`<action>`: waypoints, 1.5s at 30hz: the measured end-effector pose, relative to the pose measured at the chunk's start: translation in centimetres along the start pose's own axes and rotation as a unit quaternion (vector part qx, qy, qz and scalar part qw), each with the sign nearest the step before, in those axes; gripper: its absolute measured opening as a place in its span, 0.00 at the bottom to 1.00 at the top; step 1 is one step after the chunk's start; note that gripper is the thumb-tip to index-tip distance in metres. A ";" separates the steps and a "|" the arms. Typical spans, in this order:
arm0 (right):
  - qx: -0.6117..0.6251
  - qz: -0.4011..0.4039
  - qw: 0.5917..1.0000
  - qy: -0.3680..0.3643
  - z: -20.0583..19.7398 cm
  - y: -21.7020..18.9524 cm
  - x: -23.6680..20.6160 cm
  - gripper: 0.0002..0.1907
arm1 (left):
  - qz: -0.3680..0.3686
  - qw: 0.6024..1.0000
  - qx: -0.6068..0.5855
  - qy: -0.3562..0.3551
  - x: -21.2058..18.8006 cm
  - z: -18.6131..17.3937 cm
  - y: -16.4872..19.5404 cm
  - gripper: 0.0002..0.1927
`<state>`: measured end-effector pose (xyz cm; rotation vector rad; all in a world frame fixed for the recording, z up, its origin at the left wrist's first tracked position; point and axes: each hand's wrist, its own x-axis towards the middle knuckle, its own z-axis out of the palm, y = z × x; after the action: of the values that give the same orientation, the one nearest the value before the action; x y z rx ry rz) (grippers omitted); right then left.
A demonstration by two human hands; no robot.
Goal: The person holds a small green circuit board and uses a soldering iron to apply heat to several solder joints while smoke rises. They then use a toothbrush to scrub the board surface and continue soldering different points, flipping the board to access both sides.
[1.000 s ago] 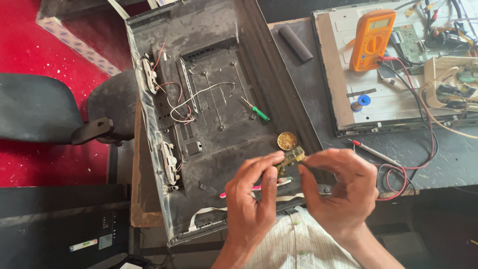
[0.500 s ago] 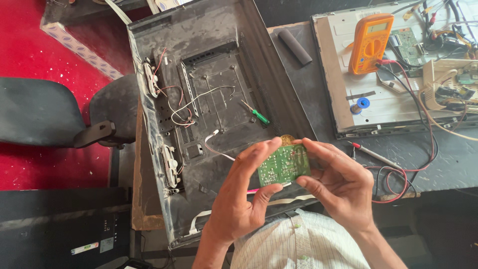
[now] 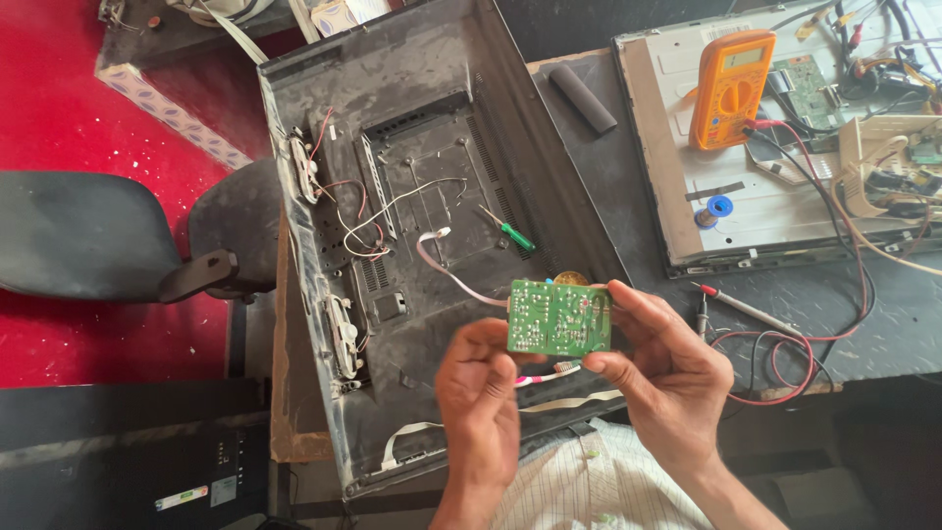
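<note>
Pinching a green circuit board point(image 3: 559, 318) between both hands point(image 3: 589, 363), we crowd the open television back point(image 3: 432, 196); a screwdriver point(image 3: 507, 230) lies above.

1. An electronics repair workshop, by the look of the bench.
2. An opened black television back shell point(image 3: 432, 226) lies with loose wires and speakers exposed.
3. An orange multimeter point(image 3: 729, 86) with red and black probe leads point(image 3: 785, 344) rests on a stripped flat panel point(image 3: 785, 196).
4. A green-handled screwdriver point(image 3: 510, 231), a solder spool point(image 3: 720, 207) and bare circuit boards point(image 3: 913, 167) lie about.
</note>
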<state>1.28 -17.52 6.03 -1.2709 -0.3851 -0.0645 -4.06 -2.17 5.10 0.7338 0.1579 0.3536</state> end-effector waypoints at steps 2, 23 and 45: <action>0.004 -0.002 1.000 -0.005 0.2 0.0 0.0 0.34 | -0.023 0.999 -0.030 -0.030 -0.2 0.1 -0.4 0.25; 0.022 0.021 1.000 0.005 0.5 -0.3 -0.4 0.35 | -0.079 0.995 -0.060 -0.008 -0.5 1.6 -0.3 0.25; 0.023 0.026 0.999 0.008 0.4 -0.1 -0.9 0.35 | -0.056 0.998 -0.043 -0.002 -0.7 2.5 0.0 0.25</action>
<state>0.36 -17.36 5.95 -1.2337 -0.3366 -0.0216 -4.10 -3.98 6.92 0.6375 0.1782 0.2514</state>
